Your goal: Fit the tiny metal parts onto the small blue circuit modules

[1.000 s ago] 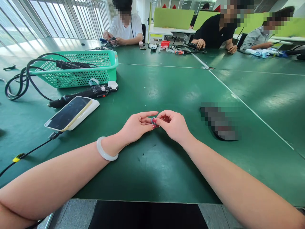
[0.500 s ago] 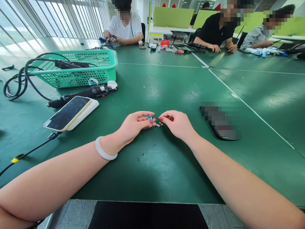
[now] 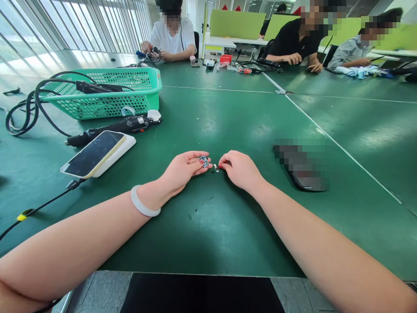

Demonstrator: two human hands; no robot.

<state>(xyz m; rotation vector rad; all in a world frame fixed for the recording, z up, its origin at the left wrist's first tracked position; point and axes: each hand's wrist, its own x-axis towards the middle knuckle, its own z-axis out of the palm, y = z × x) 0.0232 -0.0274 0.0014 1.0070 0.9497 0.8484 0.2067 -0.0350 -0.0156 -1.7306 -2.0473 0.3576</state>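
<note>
Several small blue-grey metal parts (image 3: 203,161) lie in my left hand (image 3: 186,171), its fingers curled around them above the green tabletop (image 3: 208,230). Just right of its fingertips is a small silvery piece (image 3: 215,168). My right hand (image 3: 239,168) is beside that piece, thumb and forefinger pressed together at its edge. Whether the right fingertips grip the piece or merely touch it is too small to tell.
A green basket (image 3: 151,98) with black cables and a tool stands at the back left. Before it lie a black electric screwdriver (image 3: 120,126) and a phone (image 3: 94,153) on a white block. A dark object (image 3: 302,171) lies right. People sit across the table.
The silvery piece between my hands has turned from lying sideways to pointing more up and down. My right fingertips have shifted slightly right and lower. The parts in my left hand sit slightly differently.
</note>
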